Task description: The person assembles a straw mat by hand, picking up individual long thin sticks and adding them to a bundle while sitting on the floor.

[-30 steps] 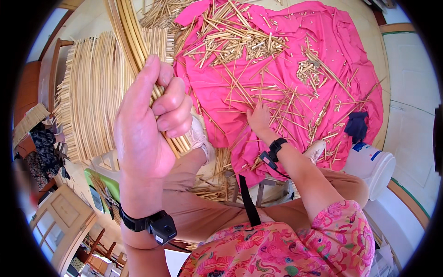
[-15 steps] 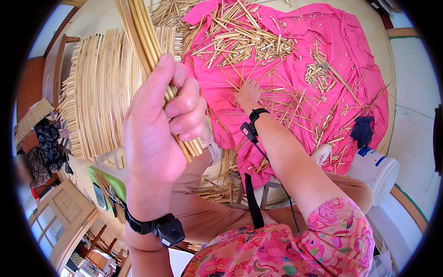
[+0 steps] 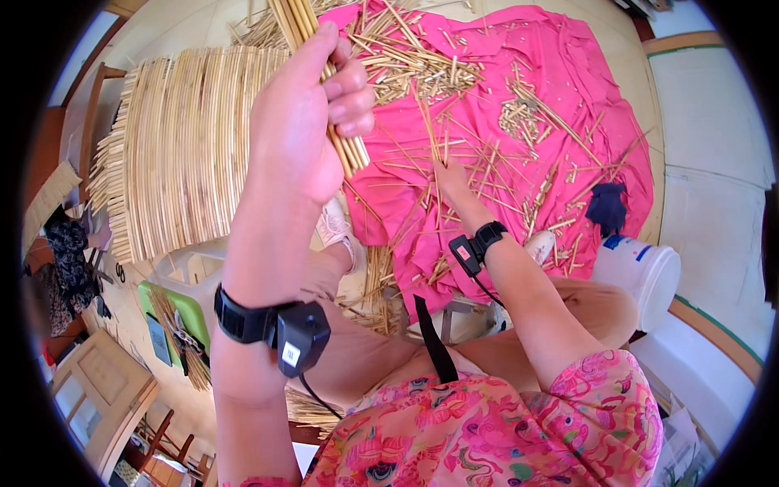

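My left hand (image 3: 304,122) is closed round a bundle of straight golden reed stalks (image 3: 349,150), held raised in front of a large mat of side-by-side stalks (image 3: 182,154). The bundle's lower ends stick out below my fingers, and its upper end runs out past the top of the view. Lower and to the right, my right hand (image 3: 454,178) pinches a few thin stalks (image 3: 428,122) that rise from its fingers over the pink cloth (image 3: 584,89). More thin stalks (image 3: 487,174) lie crisscrossed on the cloth around it.
Piles of short cut pieces (image 3: 519,118) and longer stalks (image 3: 422,65) cover parts of the cloth. A dark blue cloth (image 3: 607,207) lies by a white bucket (image 3: 649,284) at right. To the left are a green tray (image 3: 191,312) bearing stalks and another person (image 3: 73,243).
My right hand now has thin stalks lifted upright from the cloth, where before it reached down among them. My left hand has moved farther away from me with its bundle.
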A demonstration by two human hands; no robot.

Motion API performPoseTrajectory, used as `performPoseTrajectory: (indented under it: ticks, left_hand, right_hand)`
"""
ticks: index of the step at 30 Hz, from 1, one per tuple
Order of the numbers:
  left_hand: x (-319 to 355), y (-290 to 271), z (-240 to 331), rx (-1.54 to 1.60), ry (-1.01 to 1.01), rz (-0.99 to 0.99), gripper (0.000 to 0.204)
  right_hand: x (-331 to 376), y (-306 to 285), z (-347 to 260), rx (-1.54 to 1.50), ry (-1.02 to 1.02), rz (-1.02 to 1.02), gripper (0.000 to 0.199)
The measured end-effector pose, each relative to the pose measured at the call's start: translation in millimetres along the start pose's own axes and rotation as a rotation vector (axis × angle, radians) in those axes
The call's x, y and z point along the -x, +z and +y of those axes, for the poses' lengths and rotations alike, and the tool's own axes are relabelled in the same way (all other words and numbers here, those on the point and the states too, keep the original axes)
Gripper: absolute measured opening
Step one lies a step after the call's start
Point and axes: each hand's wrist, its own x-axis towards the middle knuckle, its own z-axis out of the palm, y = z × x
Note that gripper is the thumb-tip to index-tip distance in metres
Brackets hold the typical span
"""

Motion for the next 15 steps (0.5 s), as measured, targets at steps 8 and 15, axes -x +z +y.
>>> performPoseTrajectory:
  ticks: [8, 15]
  left_hand:
    - [-15, 22, -20, -0.04, -0.028, -0.134, 0.018]
    - [-9, 36, -35, -0.107, -0.026, -0.023, 0.019]
  right_hand:
    - [37, -88, 138, 0.394, 0.193, 0.142, 0.04]
    - [68, -106, 118, 0.69, -0.027, 0.231, 0.03]
